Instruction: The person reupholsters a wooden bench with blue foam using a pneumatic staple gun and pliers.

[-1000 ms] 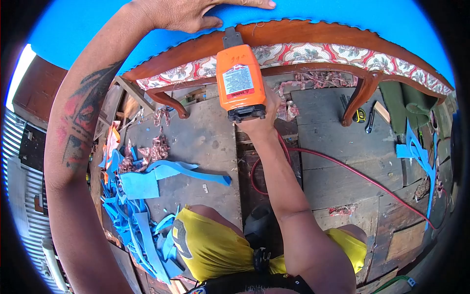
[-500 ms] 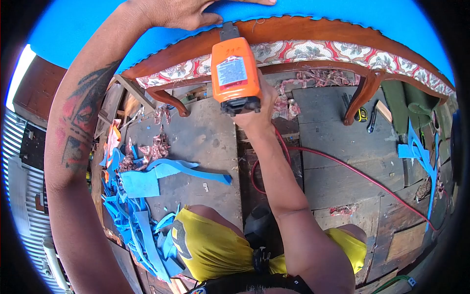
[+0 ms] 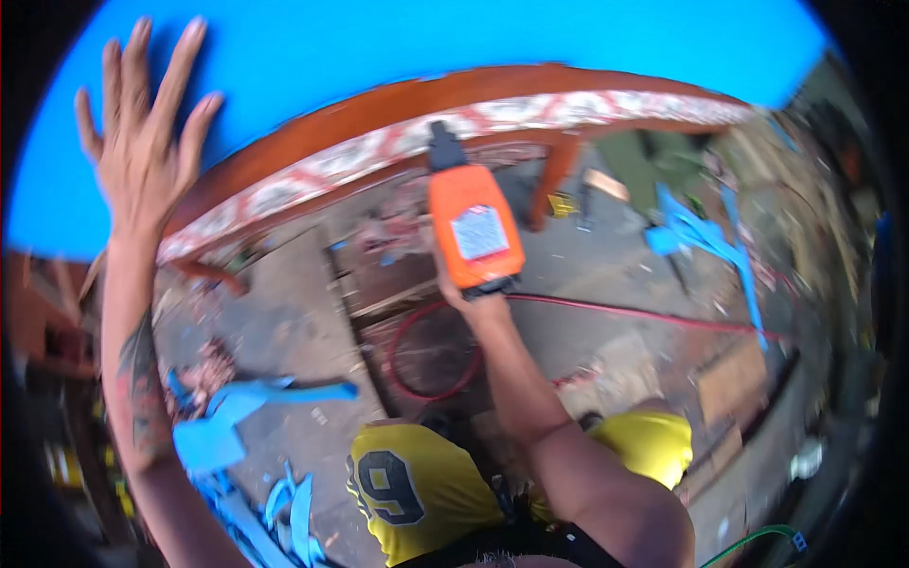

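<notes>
Centrally in the head view, toward twelve o'clock, the right hand [image 3: 451, 281] is closed around an orange power tool [image 3: 476, 227], its dark nose overlapping the floral band [image 3: 365, 151] of a wooden frame [image 3: 417, 95]. At ten o'clock, the left hand [image 3: 144, 170] spreads wide over blue foam [image 3: 379, 38]; contact cannot be told. Blue scraps [image 3: 210, 440] lie at eight o'clock.
</notes>
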A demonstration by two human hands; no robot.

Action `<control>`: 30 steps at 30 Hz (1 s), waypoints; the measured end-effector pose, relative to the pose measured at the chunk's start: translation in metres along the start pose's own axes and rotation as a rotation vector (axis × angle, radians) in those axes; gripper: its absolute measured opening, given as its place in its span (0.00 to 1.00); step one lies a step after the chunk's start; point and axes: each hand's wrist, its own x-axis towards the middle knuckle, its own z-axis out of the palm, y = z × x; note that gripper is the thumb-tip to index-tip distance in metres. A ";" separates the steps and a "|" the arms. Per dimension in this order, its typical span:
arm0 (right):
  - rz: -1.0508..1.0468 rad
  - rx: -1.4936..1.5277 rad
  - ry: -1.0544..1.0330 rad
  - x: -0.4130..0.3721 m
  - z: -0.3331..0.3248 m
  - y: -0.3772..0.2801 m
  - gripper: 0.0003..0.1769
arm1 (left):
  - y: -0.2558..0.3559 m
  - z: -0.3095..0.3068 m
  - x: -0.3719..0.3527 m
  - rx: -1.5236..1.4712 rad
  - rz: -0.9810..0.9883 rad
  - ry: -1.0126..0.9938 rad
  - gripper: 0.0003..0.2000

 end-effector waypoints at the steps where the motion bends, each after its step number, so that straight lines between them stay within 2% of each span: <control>1: 0.046 -0.071 0.018 0.002 -0.012 0.014 0.10 | 0.015 0.008 -0.001 -0.001 0.006 -0.070 0.25; 2: 0.012 -0.082 0.088 0.020 -0.029 0.012 0.07 | 0.028 0.013 0.002 0.025 0.019 -0.147 0.25; 4: -0.030 -0.126 0.180 0.045 -0.064 0.013 0.06 | 0.065 0.027 0.016 -0.056 0.041 -0.087 0.26; 6: 0.086 -0.071 0.203 0.057 -0.096 0.032 0.08 | 0.107 0.036 0.041 -0.097 0.142 -0.230 0.29; 8: 0.181 0.072 0.240 0.067 -0.125 0.066 0.10 | 0.153 0.041 0.084 -0.106 0.181 -0.229 0.30; 11: 0.197 0.074 0.271 0.082 -0.176 0.114 0.13 | 0.220 0.054 0.161 -0.165 0.292 -0.260 0.30; 14: 0.173 0.038 0.319 0.092 -0.218 0.158 0.12 | 0.281 0.069 0.247 -0.141 0.503 -0.243 0.28; 16: 0.223 0.138 0.332 0.098 -0.236 0.182 0.11 | 0.318 0.080 0.296 -0.146 0.682 -0.216 0.28; 17: 0.253 0.199 0.334 0.100 -0.245 0.195 0.11 | 0.334 0.088 0.313 -0.136 0.698 -0.249 0.28; 18: 0.283 0.259 0.337 0.102 -0.254 0.208 0.10 | 0.348 0.096 0.332 -0.073 0.812 -0.283 0.28; 19: 0.157 0.065 0.294 0.105 -0.262 0.220 0.10 | 0.359 0.101 0.344 -0.007 0.930 -0.320 0.28; 20: 0.033 -0.125 0.252 0.107 -0.268 0.229 0.10 | 0.369 0.103 0.351 0.011 0.945 -0.357 0.28; 22: 0.032 -0.046 0.284 0.112 -0.275 0.246 0.10 | 0.386 0.104 0.367 -0.107 0.983 -0.461 0.27; 23: 0.033 0.076 0.260 0.113 -0.275 0.260 0.09 | 0.390 0.103 0.373 -0.216 0.965 -0.594 0.28; 24: 0.038 0.201 0.237 0.113 -0.275 0.271 0.09 | 0.395 0.100 0.377 -0.194 0.985 -0.647 0.28; 27: 0.075 0.305 0.142 0.119 -0.279 0.280 0.09 | 0.403 0.094 0.386 -0.017 1.003 -0.723 0.30; 28: 0.071 0.371 0.176 0.129 -0.282 0.276 0.11 | 0.407 0.091 0.389 0.002 1.017 -0.750 0.30; 30: 0.056 0.502 0.245 0.148 -0.288 0.270 0.15 | 0.414 0.086 0.389 0.014 0.963 -0.649 0.29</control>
